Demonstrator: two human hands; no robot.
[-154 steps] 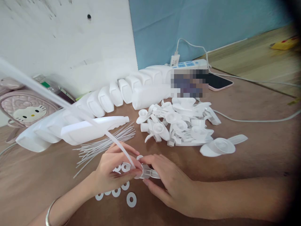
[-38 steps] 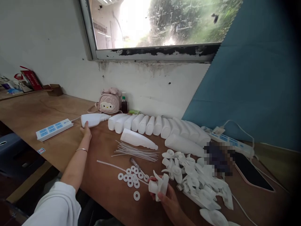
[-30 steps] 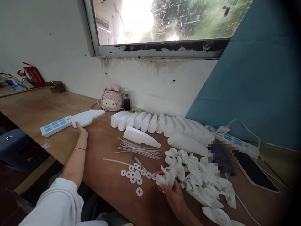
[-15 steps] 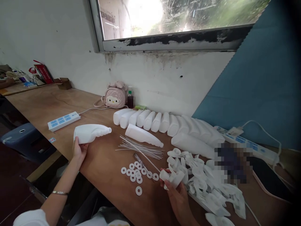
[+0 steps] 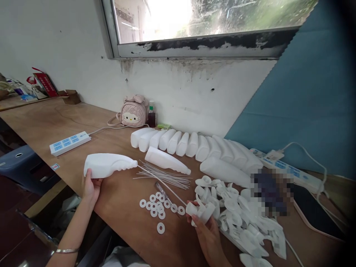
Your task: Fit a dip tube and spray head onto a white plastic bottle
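Hands at wooden counter [image 5: 122, 207]: left hand [image 5: 90, 187] fingers wrap light, hollow white plastic bottle's [image 5: 107, 165] base; right hand [image 5: 207, 231] fingers clamp stiff white trigger sprayer [image 5: 200, 212], its thin tube [image 5: 161, 182] meeting bottle's neck.

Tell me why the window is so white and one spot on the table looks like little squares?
In the head view, daylight overexposes the window to a white glare; the squares are a pixelated patch hiding something on the table; the right edge darkens.
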